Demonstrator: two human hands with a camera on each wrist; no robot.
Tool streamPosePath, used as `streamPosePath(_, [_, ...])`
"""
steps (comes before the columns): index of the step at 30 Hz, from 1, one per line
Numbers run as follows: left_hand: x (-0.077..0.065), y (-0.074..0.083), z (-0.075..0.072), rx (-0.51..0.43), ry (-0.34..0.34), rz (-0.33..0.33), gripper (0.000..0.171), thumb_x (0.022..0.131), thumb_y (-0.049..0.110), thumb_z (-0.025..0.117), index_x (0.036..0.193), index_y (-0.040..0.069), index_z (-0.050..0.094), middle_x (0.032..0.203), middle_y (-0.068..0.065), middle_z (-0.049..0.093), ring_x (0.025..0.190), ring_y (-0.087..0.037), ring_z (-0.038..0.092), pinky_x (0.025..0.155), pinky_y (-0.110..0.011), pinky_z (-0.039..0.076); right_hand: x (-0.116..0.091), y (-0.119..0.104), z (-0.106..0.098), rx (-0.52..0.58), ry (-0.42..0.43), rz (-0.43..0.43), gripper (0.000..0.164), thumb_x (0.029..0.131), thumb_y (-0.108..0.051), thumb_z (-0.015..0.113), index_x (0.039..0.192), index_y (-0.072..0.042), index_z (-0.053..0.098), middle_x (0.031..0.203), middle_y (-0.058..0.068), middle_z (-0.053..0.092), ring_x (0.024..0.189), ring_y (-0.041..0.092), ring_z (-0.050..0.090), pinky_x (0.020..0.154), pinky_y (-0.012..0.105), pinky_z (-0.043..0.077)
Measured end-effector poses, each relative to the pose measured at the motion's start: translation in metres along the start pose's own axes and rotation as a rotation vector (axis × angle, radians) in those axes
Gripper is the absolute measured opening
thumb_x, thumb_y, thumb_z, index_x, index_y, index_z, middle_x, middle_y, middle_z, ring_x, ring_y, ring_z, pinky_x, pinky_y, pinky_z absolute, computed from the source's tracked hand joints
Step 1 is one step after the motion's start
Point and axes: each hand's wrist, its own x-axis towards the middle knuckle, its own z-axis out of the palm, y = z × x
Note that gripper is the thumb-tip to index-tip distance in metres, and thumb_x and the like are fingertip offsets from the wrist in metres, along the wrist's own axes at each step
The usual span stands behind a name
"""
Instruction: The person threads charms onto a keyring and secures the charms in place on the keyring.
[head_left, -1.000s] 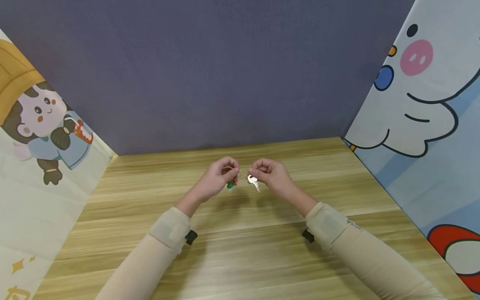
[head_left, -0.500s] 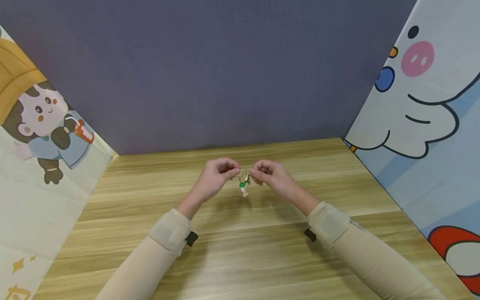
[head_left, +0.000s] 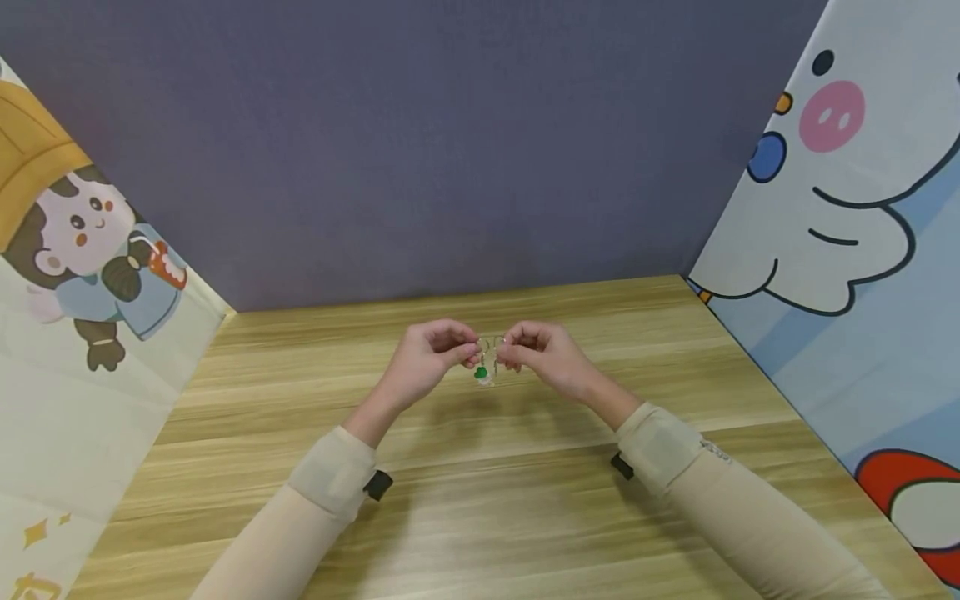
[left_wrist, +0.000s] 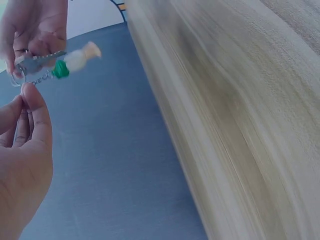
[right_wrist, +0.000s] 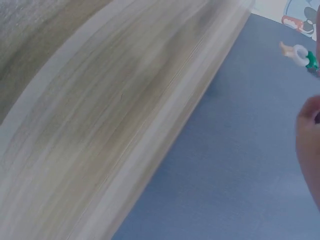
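Over the table, both hands face each other around a small keychain. My left hand point(head_left: 429, 358) pinches its metal ring between thumb and fingers. On a short chain from the ring dangles a charm point(head_left: 481, 373) with green, white and peach parts. My right hand point(head_left: 551, 358), just to the right, pinches at the key's head, close to the ring. The silver key point(left_wrist: 40, 61) shows beside the charm in the left wrist view. Whether the key is threaded on the ring cannot be told. In the right wrist view only part of the right hand point(right_wrist: 310, 135) appears.
A wood-grain table point(head_left: 480, 517) lies beneath both hands. Behind it stands a dark grey-blue panel point(head_left: 450, 150). Cartoon-printed panels flank the table, one on the left point(head_left: 97, 400) and one on the right point(head_left: 795, 333).
The charm has swung out from beside the left fingers to hang between the hands. The key has turned from broadside to nearly edge-on. The hands have drawn slightly closer together.
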Motion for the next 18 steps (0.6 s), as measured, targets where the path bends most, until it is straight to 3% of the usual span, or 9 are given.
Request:
streamPosePath(4, [-0.0011,0.0001,-0.0002,0.001,-0.004,0.005,0.011,0.100,0.002,0.071,0.110,-0.003,0.074,0.104,-0.021,0.078,0.086,-0.015,0.076,0.087,-0.043,0.067,-0.0009,0.0025,-0.0008,0.005,0.012,-0.050,0.014,0.106,-0.014,0.066,0.106,0.000,0.068,0.122,0.016,0.068,0.112,0.017,0.066,0.103,0.046,0.058])
streamPosePath(6, [-0.0013,0.0004,-0.0004,-0.006,-0.001,0.003,0.011,0.100,0.001,0.071,0.110,-0.004,0.074,0.105,-0.022,0.078,0.086,-0.015,0.076,0.087,-0.040,0.067,-0.0005,0.0044,-0.0017,0.049,-0.005,-0.070,0.014,0.107,-0.012,0.064,0.108,0.003,0.065,0.125,0.019,0.068,0.114,0.016,0.068,0.105,0.044,0.058])
streamPosePath(9, [-0.0017,0.0013,-0.0005,-0.011,0.006,-0.001,0.011,0.100,0.000,0.071,0.110,-0.005,0.074,0.106,-0.022,0.077,0.086,-0.014,0.075,0.084,-0.033,0.066,-0.0003,0.0058,-0.0024,0.154,-0.050,-0.074,0.011,0.109,-0.009,0.059,0.108,0.001,0.061,0.116,0.012,0.071,0.105,0.013,0.071,0.100,0.036,0.061])
streamPosePath(13, [-0.0024,0.0021,-0.0010,-0.009,-0.001,0.010,0.013,0.100,0.000,0.071,0.111,-0.006,0.073,0.107,-0.023,0.077,0.086,-0.014,0.076,0.085,-0.033,0.066,-0.0008,0.0040,-0.0016,0.291,-0.097,-0.044,0.007,0.110,-0.006,0.056,0.104,-0.005,0.059,0.102,0.001,0.070,0.094,0.012,0.070,0.093,0.028,0.061])
streamPosePath(18, [-0.0035,0.0016,-0.0015,-0.003,-0.011,0.009,0.012,0.101,0.002,0.071,0.110,-0.003,0.074,0.107,-0.021,0.077,0.088,-0.016,0.076,0.086,-0.037,0.067,-0.0003,0.0019,0.0008,0.340,-0.076,0.037,0.004,0.107,-0.003,0.059,0.107,-0.001,0.063,0.096,-0.001,0.071,0.089,0.012,0.069,0.090,0.027,0.062])
